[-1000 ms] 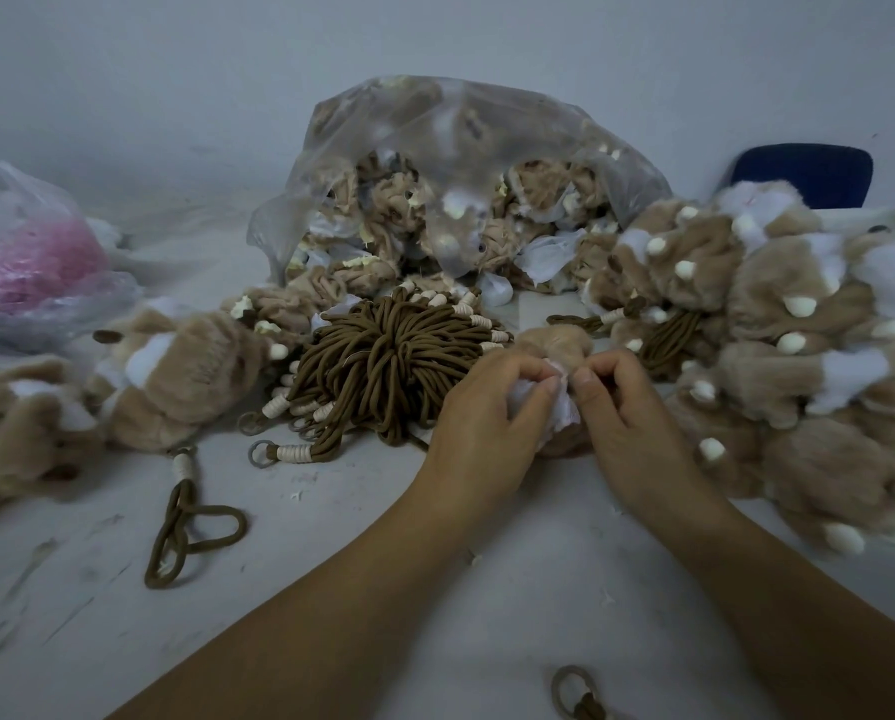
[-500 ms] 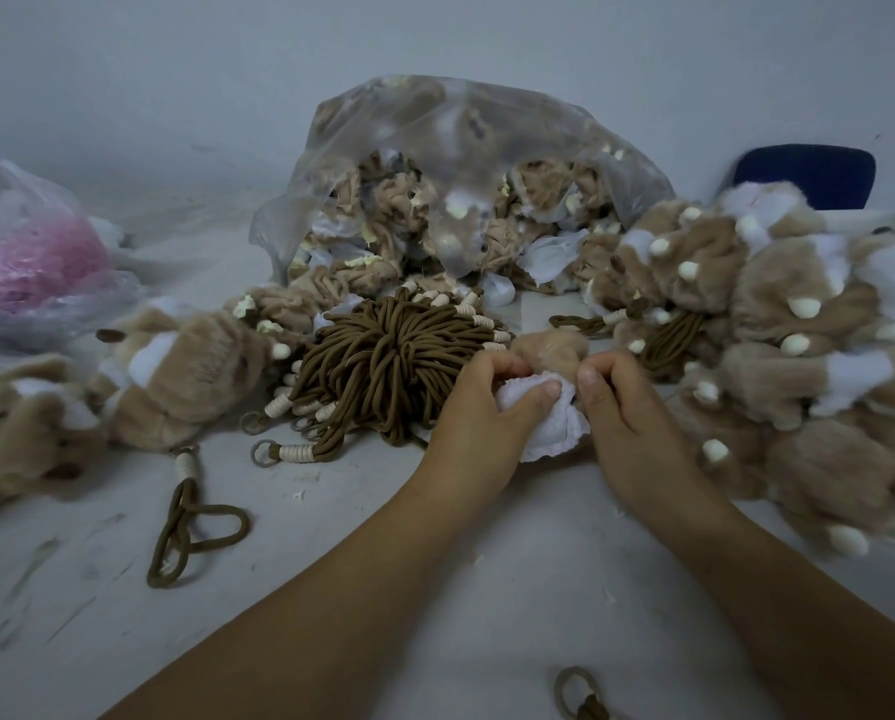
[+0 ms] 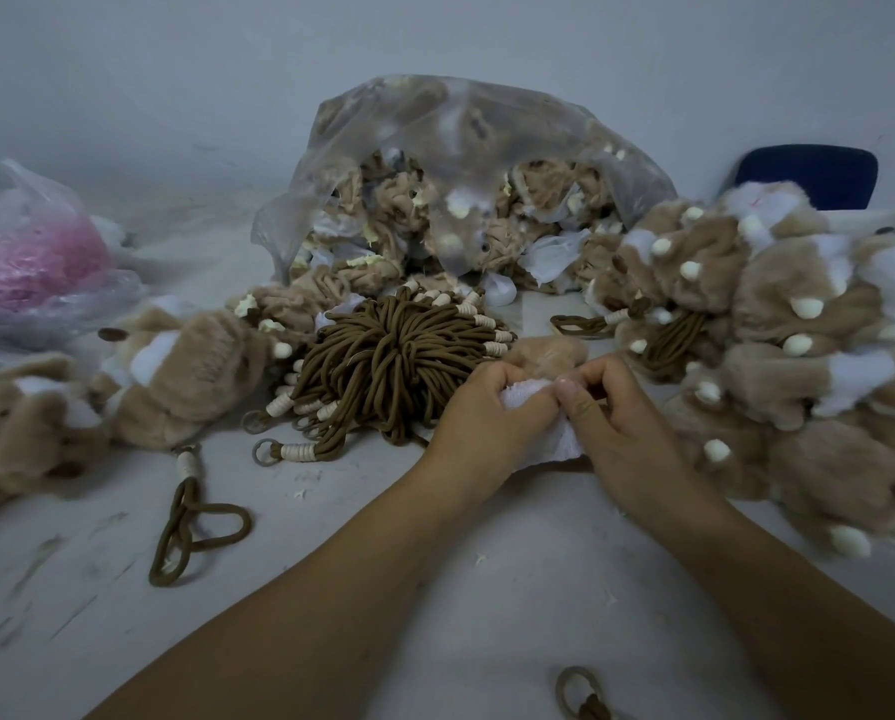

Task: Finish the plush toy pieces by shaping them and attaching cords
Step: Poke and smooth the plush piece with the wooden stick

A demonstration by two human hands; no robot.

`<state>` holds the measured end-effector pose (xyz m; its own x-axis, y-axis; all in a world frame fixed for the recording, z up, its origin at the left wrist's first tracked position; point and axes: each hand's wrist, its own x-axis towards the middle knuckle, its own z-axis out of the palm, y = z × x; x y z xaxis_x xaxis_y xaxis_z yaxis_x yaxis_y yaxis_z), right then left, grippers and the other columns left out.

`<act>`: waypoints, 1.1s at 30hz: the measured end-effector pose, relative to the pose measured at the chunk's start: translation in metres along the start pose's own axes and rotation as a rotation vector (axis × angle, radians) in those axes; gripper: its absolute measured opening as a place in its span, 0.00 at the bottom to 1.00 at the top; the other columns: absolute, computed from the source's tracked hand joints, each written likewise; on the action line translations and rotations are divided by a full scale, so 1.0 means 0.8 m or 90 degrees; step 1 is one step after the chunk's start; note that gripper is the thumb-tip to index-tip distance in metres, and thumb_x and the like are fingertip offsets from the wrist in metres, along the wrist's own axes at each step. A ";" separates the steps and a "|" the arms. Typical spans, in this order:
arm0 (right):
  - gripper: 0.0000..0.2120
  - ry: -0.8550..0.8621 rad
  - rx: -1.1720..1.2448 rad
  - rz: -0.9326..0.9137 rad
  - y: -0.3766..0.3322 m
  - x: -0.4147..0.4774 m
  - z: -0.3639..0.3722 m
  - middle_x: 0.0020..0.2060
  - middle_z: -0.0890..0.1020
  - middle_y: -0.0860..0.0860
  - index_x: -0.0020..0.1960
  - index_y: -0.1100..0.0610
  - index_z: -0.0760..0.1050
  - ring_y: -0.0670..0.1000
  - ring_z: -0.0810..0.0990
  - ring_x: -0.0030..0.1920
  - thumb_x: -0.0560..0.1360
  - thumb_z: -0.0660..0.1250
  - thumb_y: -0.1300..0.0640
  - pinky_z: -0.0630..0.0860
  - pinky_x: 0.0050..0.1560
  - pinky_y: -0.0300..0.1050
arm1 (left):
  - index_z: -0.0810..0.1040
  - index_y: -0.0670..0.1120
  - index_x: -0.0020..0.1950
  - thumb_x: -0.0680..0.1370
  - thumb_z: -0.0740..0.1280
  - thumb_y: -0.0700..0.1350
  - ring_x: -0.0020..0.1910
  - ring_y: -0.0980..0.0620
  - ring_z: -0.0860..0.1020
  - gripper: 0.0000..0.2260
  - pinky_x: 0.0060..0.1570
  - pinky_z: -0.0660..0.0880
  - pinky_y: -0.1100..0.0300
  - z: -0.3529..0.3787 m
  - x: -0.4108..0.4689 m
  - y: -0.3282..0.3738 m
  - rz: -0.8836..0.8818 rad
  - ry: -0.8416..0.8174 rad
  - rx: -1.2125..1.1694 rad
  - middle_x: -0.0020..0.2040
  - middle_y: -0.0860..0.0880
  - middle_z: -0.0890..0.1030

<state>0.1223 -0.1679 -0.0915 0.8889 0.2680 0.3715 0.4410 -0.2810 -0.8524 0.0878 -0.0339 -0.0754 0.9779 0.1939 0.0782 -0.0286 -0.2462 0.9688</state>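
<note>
The left hand [image 3: 479, 407] and right hand [image 3: 622, 423] both pinch the plush piece [image 3: 559, 449], fingers curled tight on its white lining, with tan fur just beyond the fingertips. Uneven pulling could split a seam, or drag the cord bundle [image 3: 393, 361] lying beside the left fingers.

On the table [image 3: 538, 589], the cord bundle [image 3: 393, 366] lies at centre. The bag [image 3: 461, 148] sits behind it at 12 o'clock. The plush pile [image 3: 798, 330] lies at 3 o'clock, two plush toys [image 3: 190, 376] at 9 o'clock.
</note>
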 end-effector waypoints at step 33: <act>0.08 0.039 -0.023 0.020 0.008 0.002 0.006 0.30 0.75 0.42 0.41 0.47 0.68 0.39 0.70 0.28 0.77 0.64 0.54 0.67 0.27 0.32 | 0.80 0.43 0.57 0.78 0.70 0.44 0.50 0.49 0.84 0.09 0.49 0.81 0.58 -0.011 0.012 -0.012 -0.116 -0.112 -0.316 0.54 0.44 0.84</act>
<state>0.1260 -0.1651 -0.0981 0.9076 0.2020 0.3680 0.4163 -0.3210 -0.8507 0.0955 -0.0217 -0.0816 0.9947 0.0198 -0.1007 0.0920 0.2624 0.9606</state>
